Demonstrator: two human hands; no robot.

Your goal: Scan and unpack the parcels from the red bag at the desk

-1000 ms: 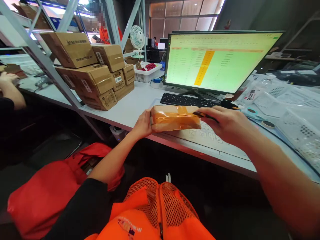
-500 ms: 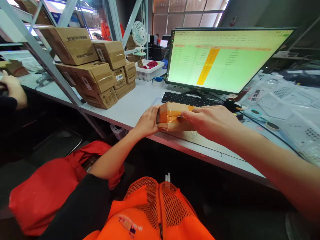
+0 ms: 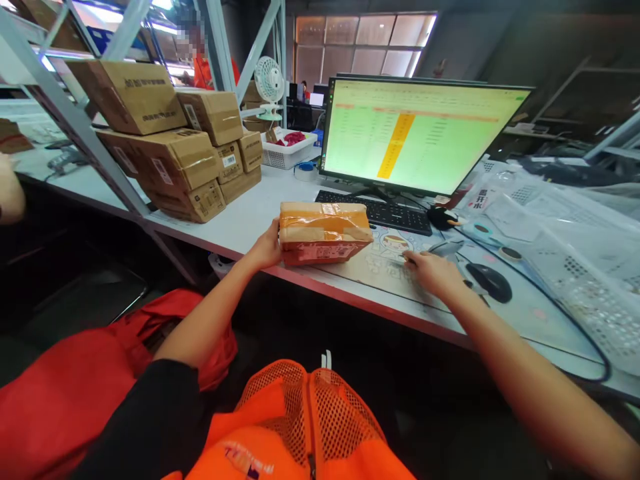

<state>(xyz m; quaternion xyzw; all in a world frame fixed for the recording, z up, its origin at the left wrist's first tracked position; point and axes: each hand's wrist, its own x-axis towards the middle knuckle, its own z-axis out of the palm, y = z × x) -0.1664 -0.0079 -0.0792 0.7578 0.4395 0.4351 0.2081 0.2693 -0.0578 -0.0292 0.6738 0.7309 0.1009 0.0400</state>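
My left hand (image 3: 267, 248) grips the left end of a brown parcel (image 3: 325, 230) wrapped in orange-brown tape, its label side tipped towards me, at the front of the white desk (image 3: 250, 220). My right hand (image 3: 433, 273) is off the parcel and rests on the printed desk mat (image 3: 383, 263) to its right. The fingers are curled, and the dark tip of a thin tool (image 3: 404, 257) pokes out of them. A black mouse (image 3: 489, 281) lies just right of that hand.
A keyboard (image 3: 380, 212) and a lit monitor (image 3: 415, 133) stand behind the parcel. Stacked cardboard boxes (image 3: 170, 153) sit left by a slanted shelf post, with a white basket (image 3: 287, 150) and fan (image 3: 267, 80) behind. Plastic bags (image 3: 565, 227) cover the right. Another person's hand (image 3: 9, 193) shows far left.
My right hand has left the top of the parcel and dropped to the desk mat on the right. My left hand has tipped the parcel up so its label side faces me.
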